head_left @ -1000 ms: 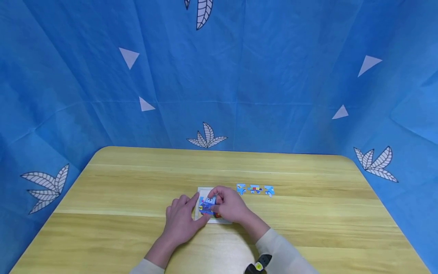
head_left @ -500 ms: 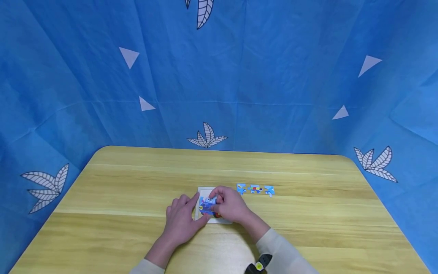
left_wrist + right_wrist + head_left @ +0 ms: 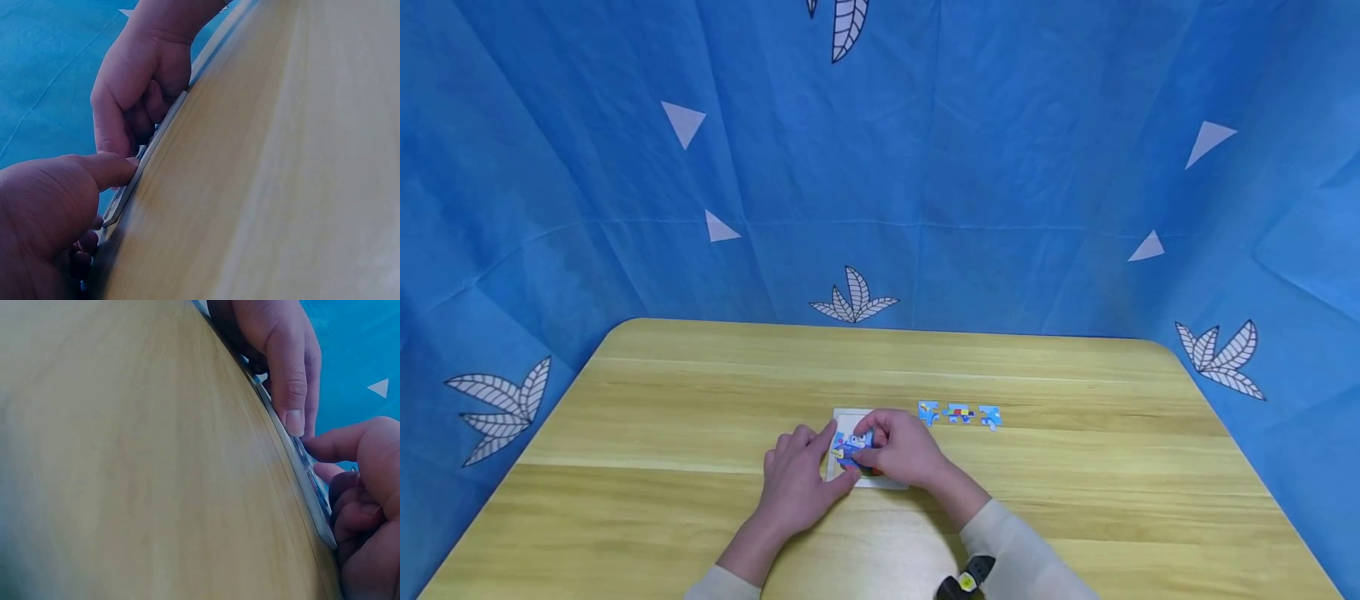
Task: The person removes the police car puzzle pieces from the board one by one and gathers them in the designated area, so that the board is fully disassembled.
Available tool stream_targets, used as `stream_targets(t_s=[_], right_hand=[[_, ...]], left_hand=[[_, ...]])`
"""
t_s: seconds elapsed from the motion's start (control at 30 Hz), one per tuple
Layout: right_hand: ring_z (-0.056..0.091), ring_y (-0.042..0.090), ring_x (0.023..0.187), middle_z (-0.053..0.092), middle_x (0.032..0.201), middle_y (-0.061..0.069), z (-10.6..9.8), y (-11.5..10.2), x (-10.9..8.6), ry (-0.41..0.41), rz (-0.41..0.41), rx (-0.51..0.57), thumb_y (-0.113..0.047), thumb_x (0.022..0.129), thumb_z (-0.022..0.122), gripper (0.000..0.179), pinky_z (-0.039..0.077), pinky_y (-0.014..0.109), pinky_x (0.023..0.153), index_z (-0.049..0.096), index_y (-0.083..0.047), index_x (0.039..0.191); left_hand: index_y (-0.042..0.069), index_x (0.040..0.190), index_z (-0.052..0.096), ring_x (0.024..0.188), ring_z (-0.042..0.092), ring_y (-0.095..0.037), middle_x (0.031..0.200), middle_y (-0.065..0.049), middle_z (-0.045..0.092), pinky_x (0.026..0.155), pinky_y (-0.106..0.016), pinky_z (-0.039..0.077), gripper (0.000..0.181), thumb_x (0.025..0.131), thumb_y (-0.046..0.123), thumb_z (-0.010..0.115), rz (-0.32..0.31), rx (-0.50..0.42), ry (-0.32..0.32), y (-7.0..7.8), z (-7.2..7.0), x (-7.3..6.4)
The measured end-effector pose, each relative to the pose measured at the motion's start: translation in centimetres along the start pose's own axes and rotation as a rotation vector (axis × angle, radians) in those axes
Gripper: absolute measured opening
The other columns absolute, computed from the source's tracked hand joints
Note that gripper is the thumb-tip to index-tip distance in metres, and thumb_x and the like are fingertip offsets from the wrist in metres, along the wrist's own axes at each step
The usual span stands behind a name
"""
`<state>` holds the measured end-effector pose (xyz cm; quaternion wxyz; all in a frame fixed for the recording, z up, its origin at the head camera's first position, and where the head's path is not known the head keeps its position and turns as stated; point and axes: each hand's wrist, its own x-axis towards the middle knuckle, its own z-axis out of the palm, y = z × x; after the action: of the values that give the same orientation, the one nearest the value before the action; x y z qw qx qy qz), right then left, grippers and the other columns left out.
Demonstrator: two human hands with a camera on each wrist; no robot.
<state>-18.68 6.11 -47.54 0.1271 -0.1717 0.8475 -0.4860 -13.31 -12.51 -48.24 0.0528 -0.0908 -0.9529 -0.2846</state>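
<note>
A jigsaw puzzle tray (image 3: 891, 483) with a white rim lies flat on the table between both hands. My left hand (image 3: 801, 483) holds its left side, index finger along the left edge and thumb at the front edge. Between the thumb and index finger of my right hand (image 3: 906, 450) is a blue puzzle piece (image 3: 853, 444) with cartoon eyes, slightly turned over the tray's left part. The right hand hides much of the tray's right part. In the left wrist view the left thumb (image 3: 115, 167) presses near the tray's edge (image 3: 147, 159), which shows almost edge-on.
Three loose puzzle pieces lie in a row right of the tray: a left one (image 3: 928, 412), a middle one (image 3: 959, 413) with coloured blocks, and a right one (image 3: 991, 417). The wooden table (image 3: 1075, 467) meets a blue patterned cloth (image 3: 1000, 167) at the back.
The blue piece under my right fingers has turned a little and shifted slightly left over the tray. My left hand, the tray and the loose pieces have stayed in place.
</note>
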Motion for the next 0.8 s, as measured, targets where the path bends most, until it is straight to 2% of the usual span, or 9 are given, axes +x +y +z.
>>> stream_targets(t_s=[0.13, 0.3, 0.8], right_hand=[[0.046, 0.01, 0.053, 0.049, 0.062, -0.005, 0.09, -0.07, 0.09, 0.015, -0.001, -0.036, -0.02, 0.083, 0.082, 0.019, 0.041, 0.028, 0.057, 0.07, -0.014, 0.096], [0.047, 0.011, 0.054, 0.049, 0.062, -0.005, 0.14, -0.21, 0.01, 0.02, 0.009, -0.066, -0.022, 0.083, 0.083, 0.018, 0.041, 0.029, 0.058, 0.07, -0.016, 0.095], [0.041, 0.011, 0.046, 0.044, 0.055, -0.003, 0.08, -0.11, -0.12, -0.005, -0.019, -0.047, -0.012, 0.089, 0.076, 0.009, 0.034, 0.026, 0.051, 0.071, -0.013, 0.096]], left_hand=[[0.004, 0.141, 0.057, 0.088, 0.041, -0.02, 0.096, 0.003, 0.047, 0.075, -0.038, 0.029, 0.074, 0.083, 0.046, 0.076, 0.002, 0.003, 0.004, -0.04, 0.02, 0.02], [0.004, 0.141, 0.057, 0.087, 0.04, -0.02, 0.095, 0.003, 0.047, 0.075, -0.039, 0.029, 0.074, 0.083, 0.045, 0.076, 0.001, 0.0, 0.003, -0.02, 0.0, -0.02], [0.005, 0.141, 0.057, 0.087, 0.039, -0.02, 0.096, 0.002, 0.047, 0.075, -0.039, 0.028, 0.073, 0.084, 0.046, 0.075, -0.001, 0.008, -0.012, 0.31, -0.31, -0.03]])
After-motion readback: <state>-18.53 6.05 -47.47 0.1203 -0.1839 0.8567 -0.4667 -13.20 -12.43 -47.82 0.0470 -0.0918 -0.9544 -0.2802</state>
